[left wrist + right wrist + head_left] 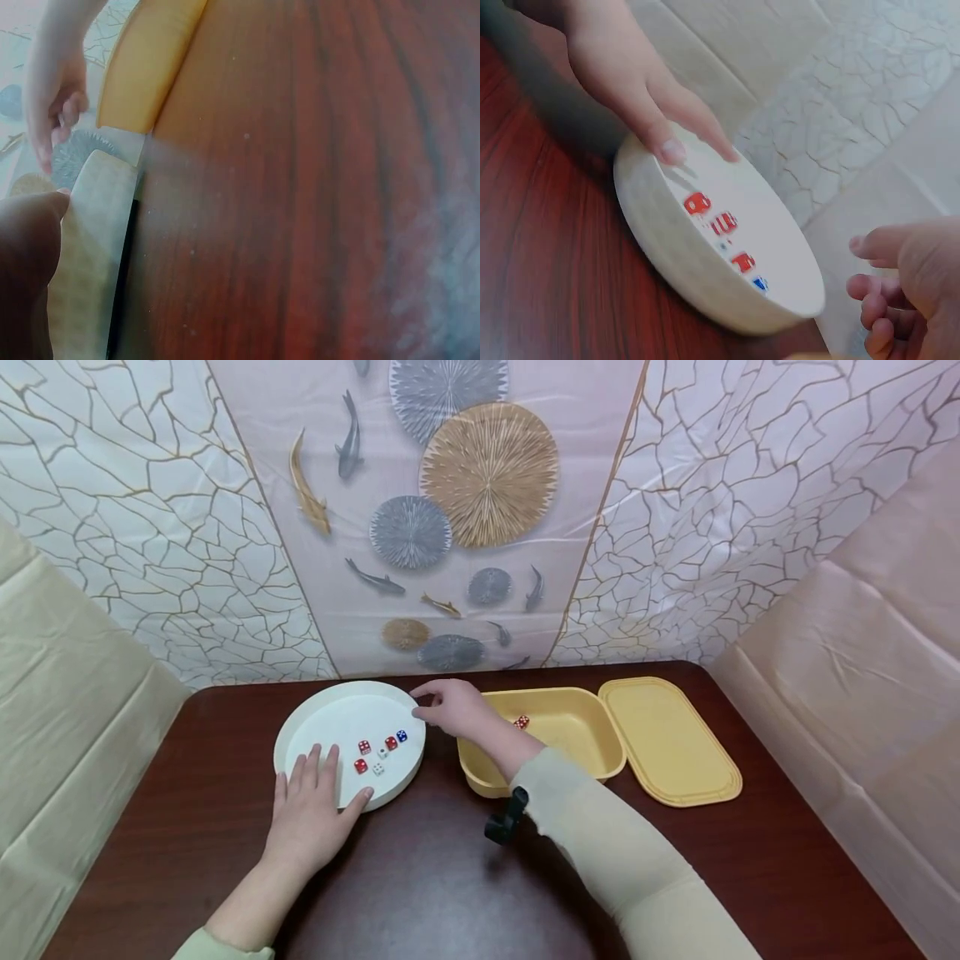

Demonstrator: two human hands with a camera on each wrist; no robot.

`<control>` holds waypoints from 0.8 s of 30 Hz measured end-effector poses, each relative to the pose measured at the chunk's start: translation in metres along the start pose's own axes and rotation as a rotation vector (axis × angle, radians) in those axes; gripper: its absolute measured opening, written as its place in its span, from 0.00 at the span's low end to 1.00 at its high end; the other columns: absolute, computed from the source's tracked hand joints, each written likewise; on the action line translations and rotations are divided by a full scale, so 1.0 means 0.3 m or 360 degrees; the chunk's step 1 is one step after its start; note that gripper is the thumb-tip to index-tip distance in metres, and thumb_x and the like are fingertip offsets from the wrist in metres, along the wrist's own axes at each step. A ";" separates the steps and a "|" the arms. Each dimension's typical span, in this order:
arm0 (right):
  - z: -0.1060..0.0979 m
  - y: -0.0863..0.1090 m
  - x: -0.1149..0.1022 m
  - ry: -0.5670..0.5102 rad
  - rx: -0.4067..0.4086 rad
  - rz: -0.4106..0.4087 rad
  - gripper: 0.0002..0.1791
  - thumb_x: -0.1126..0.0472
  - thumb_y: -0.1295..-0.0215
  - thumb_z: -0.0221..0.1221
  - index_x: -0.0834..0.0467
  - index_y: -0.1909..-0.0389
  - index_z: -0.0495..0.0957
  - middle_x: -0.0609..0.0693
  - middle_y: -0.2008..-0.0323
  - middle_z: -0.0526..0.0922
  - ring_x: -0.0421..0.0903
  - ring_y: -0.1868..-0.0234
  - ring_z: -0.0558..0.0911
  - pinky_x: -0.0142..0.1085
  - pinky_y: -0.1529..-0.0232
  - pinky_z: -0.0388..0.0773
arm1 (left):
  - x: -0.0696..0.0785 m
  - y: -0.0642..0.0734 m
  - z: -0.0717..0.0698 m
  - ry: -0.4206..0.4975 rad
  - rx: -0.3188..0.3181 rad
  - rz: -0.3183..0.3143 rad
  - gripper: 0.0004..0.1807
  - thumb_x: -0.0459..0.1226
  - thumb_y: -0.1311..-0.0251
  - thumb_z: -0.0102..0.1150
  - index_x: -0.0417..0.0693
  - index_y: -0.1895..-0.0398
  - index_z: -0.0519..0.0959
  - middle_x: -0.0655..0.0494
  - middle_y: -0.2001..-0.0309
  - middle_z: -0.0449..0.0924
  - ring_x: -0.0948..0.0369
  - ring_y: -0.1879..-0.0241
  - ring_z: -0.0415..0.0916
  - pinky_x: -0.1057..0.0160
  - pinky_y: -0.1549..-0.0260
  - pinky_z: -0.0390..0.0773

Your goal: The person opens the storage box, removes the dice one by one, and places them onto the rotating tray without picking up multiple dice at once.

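A round white tray (315, 720) holds several dice: red ones such as a red die (364, 747), white ones and a blue die (401, 736). My left hand (309, 814) lies over the tray's near-left rim, fingers straight and spread, thumb on the near edge. By the tray's right rim is my right hand (459, 706), its thumb and index finger apart. In the right wrist view the right hand (907, 292) stands off the tray (705, 262), other fingers loosely curled, with nothing visible in it. A yellow box (581, 735) sits under the right forearm, with red dice (522, 722) inside.
The yellow lid (671, 739) lies flat to the right of the box. Everything stands on a dark red-brown wooden table (420, 877). A patterned wall covering (637, 568) rises behind the far edge. A black wrist mount (506, 818) hangs below the right sleeve.
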State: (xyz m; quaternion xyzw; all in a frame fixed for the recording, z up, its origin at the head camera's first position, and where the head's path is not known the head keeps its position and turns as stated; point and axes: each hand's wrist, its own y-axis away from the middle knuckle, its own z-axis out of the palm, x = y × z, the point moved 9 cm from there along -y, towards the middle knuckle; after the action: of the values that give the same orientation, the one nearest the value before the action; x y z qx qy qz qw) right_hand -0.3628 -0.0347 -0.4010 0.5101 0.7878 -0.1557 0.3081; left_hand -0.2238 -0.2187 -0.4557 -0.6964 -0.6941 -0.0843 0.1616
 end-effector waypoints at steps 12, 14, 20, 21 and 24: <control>-0.256 0.175 0.358 -0.0359 0.0272 0.0161 0.21 0.55 0.34 0.65 0.53 0.41 0.80 0.59 0.67 0.85 0.45 0.78 0.78 0.36 0.75 0.76 | 0.009 0.005 -0.006 0.0017 0.0013 0.0013 0.50 0.65 0.33 0.46 0.38 0.23 0.50 0.31 0.25 0.46 0.34 0.27 0.42 0.32 0.31 0.37; -0.290 0.209 0.418 -0.0342 0.0294 0.0214 0.22 0.55 0.34 0.64 0.54 0.40 0.79 0.61 0.66 0.85 0.46 0.77 0.77 0.37 0.74 0.75 | 0.010 0.006 -0.006 0.0017 0.0007 0.0014 0.50 0.65 0.33 0.45 0.38 0.23 0.50 0.30 0.25 0.46 0.34 0.27 0.42 0.32 0.32 0.37; -0.340 0.263 0.515 -0.0260 0.0304 0.0266 0.22 0.54 0.32 0.63 0.56 0.40 0.79 0.55 0.71 0.83 0.45 0.78 0.75 0.36 0.75 0.72 | 0.009 0.007 -0.007 0.0014 0.0020 0.0021 0.49 0.65 0.33 0.45 0.37 0.23 0.50 0.30 0.26 0.46 0.33 0.27 0.42 0.32 0.32 0.37; -0.343 0.266 0.520 -0.0258 0.0304 0.0262 0.22 0.54 0.33 0.63 0.56 0.40 0.79 0.54 0.71 0.83 0.45 0.79 0.74 0.36 0.75 0.72 | 0.008 0.006 -0.007 0.0013 0.0024 0.0023 0.49 0.64 0.33 0.45 0.37 0.23 0.50 0.30 0.26 0.47 0.33 0.27 0.43 0.32 0.32 0.37; -0.349 0.270 0.526 -0.0257 0.0307 0.0249 0.22 0.55 0.33 0.63 0.57 0.40 0.79 0.54 0.72 0.83 0.45 0.80 0.74 0.36 0.76 0.71 | 0.010 0.004 -0.002 0.0021 0.0027 0.0031 0.49 0.65 0.33 0.45 0.38 0.23 0.50 0.30 0.26 0.47 0.33 0.27 0.43 0.32 0.32 0.37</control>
State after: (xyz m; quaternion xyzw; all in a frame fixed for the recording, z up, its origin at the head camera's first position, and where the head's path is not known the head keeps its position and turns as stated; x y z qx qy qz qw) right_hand -0.3699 0.1703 -0.4174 0.5831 0.6996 -0.2467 0.3312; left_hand -0.2223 -0.2160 -0.4541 -0.7011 -0.6870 -0.0814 0.1728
